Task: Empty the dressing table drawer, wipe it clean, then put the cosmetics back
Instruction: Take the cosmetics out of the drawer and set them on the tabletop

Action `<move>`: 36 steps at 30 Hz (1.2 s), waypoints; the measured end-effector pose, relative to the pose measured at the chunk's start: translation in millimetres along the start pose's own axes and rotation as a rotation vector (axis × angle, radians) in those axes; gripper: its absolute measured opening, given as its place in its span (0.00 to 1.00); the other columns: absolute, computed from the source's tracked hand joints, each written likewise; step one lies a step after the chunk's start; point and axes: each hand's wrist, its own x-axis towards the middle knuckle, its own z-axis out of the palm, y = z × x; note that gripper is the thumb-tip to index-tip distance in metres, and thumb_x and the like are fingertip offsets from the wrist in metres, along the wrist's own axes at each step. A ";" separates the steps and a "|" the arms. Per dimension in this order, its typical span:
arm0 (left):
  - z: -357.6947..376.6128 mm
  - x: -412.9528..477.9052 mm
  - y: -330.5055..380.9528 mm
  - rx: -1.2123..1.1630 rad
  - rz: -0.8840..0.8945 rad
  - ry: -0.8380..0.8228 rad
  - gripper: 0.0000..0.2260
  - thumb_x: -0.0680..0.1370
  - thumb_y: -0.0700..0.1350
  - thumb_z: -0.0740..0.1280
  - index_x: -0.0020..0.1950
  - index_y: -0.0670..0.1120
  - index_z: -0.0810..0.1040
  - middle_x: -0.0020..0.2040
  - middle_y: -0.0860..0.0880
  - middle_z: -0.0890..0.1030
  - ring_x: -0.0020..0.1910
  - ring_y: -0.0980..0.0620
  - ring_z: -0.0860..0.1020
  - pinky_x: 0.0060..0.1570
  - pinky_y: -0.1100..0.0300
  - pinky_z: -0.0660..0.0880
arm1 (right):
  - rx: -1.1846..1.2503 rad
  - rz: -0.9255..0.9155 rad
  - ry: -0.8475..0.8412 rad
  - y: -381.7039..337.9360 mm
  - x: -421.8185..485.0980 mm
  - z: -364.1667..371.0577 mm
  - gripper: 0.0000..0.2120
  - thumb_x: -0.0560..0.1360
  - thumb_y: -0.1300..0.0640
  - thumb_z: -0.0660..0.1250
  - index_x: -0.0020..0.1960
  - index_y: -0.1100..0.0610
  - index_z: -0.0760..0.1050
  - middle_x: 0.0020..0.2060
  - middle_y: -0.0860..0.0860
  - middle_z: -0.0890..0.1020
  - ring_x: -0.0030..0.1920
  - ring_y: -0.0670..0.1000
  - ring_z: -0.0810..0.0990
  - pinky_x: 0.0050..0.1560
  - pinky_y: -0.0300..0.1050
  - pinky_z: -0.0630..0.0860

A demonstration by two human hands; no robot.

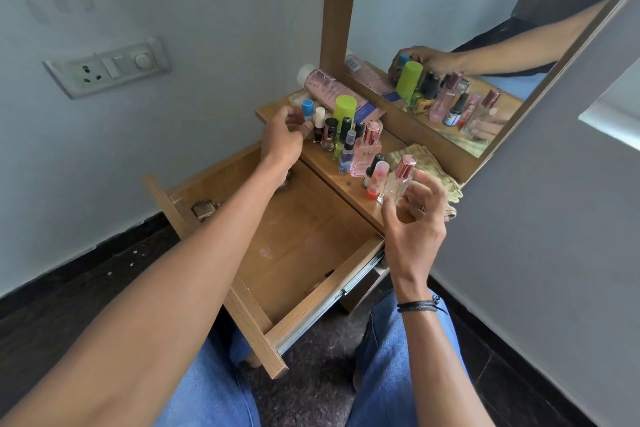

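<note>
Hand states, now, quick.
Left hand: curled by the blue-capped bottle; grip cannot be told.
Right hand: open, beside the perfume bottle.

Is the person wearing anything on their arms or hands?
Both arms are bare, with no sleeves showing. The left hand wears nothing that I can see. The right hand has a thin ring on one finger, and a few thin dark cord bands go round its wrist.
</note>
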 end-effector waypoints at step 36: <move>-118.5 -86.9 -82.6 1.540 -0.008 -0.326 0.20 0.78 0.42 0.64 0.69 0.54 0.77 0.71 0.50 0.73 0.69 0.46 0.68 0.65 0.47 0.64 | -0.336 -0.415 -0.585 -12.7 -94.7 51.5 0.10 0.76 0.64 0.69 0.56 0.56 0.79 0.48 0.48 0.78 0.46 0.48 0.71 0.42 0.41 0.74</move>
